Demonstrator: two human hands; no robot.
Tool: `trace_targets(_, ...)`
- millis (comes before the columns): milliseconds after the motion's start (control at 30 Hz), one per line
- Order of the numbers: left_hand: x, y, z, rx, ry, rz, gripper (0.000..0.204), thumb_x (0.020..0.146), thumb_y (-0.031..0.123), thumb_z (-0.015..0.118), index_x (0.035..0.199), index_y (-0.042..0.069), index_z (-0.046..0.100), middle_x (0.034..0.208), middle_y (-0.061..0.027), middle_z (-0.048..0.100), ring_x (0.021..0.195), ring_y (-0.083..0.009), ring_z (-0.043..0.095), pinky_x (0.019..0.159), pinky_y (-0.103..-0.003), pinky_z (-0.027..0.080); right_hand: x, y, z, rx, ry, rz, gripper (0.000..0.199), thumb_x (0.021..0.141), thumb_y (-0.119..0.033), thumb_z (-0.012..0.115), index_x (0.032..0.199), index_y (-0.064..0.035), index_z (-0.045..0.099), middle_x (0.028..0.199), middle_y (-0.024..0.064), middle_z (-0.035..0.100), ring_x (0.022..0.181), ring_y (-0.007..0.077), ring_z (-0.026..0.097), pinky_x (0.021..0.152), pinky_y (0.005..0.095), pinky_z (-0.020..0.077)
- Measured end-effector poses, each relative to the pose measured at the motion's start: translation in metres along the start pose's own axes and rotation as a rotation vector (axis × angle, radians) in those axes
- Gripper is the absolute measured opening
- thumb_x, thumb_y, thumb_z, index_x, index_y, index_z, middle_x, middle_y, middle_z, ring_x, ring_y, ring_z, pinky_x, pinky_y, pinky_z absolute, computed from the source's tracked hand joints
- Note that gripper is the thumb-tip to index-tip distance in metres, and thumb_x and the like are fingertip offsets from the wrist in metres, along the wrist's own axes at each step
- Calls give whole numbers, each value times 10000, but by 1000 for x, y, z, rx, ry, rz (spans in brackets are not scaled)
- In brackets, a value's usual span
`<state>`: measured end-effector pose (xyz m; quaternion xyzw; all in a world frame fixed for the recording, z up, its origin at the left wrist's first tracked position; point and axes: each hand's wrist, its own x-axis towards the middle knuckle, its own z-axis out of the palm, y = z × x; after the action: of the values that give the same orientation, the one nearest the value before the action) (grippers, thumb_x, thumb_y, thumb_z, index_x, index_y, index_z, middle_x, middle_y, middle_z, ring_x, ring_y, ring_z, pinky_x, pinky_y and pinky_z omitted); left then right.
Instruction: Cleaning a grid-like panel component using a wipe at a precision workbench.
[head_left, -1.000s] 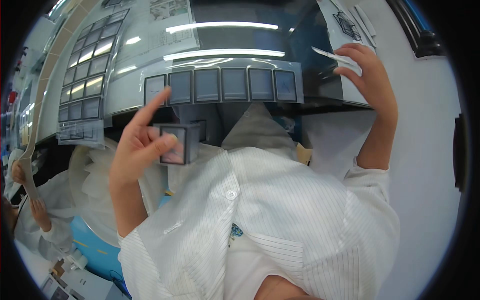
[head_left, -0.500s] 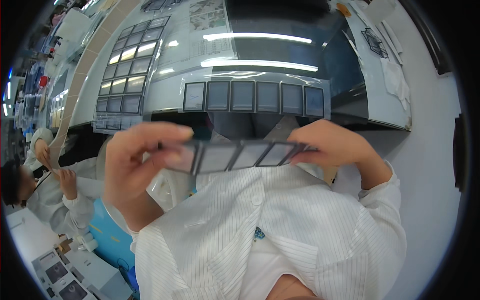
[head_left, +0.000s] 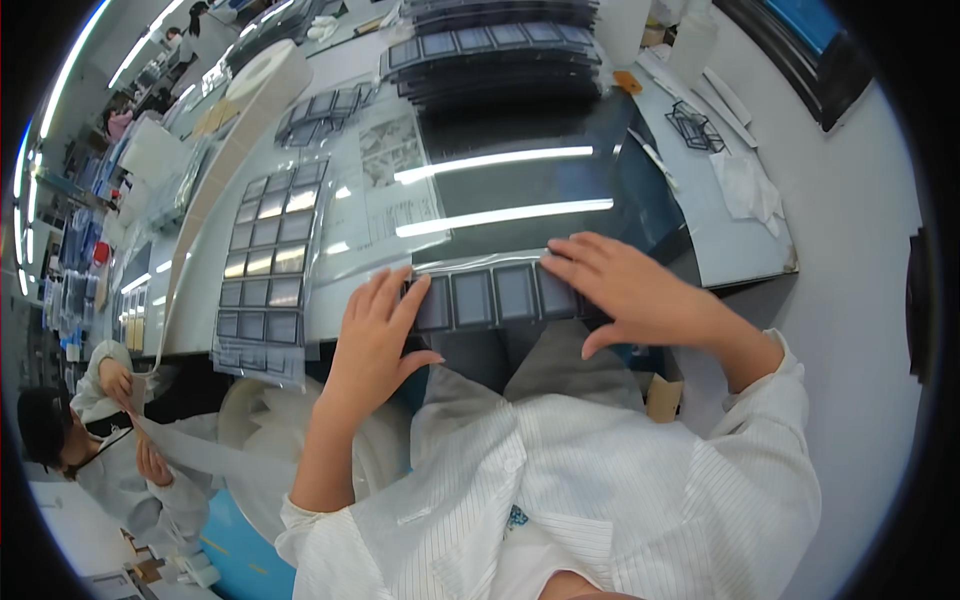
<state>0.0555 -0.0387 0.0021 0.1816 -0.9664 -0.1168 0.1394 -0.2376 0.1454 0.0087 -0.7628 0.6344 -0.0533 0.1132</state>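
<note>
A strip of dark-framed, grey rectangular panes [head_left: 474, 299] lies along the near edge of the table, above my lap. My left hand [head_left: 368, 345] rests at its left end, fingers stretched over the frame and thumb apart. On the strip's right end lies my right hand [head_left: 640, 292], its fingers extended toward the far edge and the thumb hanging off the near side. Both palms cover the end panes. Clear film shows along the strip's far edge. Whether one strip or two lie under my hands, I cannot tell.
A film-covered sheet of framed panes [head_left: 262, 235] lies to the left. Behind the strip is a glossy dark mat [head_left: 520, 185], with stacked strips [head_left: 490, 75] farther back. Loose black frames [head_left: 695, 127] and a white cloth [head_left: 748, 187] are at right. A co-worker [head_left: 150, 500] sits at left.
The strip my hands held above my lap no longer shows in the air. Both hands have moved forward onto the table edge and their fingers have straightened. The view has tilted toward the far table.
</note>
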Motion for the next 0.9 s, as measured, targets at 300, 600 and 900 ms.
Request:
trace_targets(300, 34, -6, -49, 0, -370, -13, 424, 913, 38, 635, 1331, 68, 566, 1257, -169, 649, 1139, -393, 611, 944, -441, 510, 16, 3, -28, 20, -24, 7, 349, 967, -95, 570, 1312, -43, 594, 1203, 157, 690, 1091, 340, 668, 924, 406, 531)
trace_targets(600, 184, -49, -88, 321, 276, 178, 322, 945, 43, 506, 1242, 103, 616, 1092, -167, 708, 1016, -368, 666, 849, -430, 523, 84, 102, -125, -479, 831, 13, 191, 899, -124, 628, 1089, -106, 613, 999, 85, 720, 928, 297, 699, 803, 414, 552)
trace_targets(900, 267, -115, 33, 231, 730, 160, 705, 921, 372, 717, 1441, -16, 440, 1451, -269, 463, 1361, -444, 415, 1126, -535, 313, 145, 158, -45, -471, 862, 2, 673, 741, -375, 825, 1288, -55, 597, 1431, 155, 529, 1323, 355, 473, 1112, 511, 353)
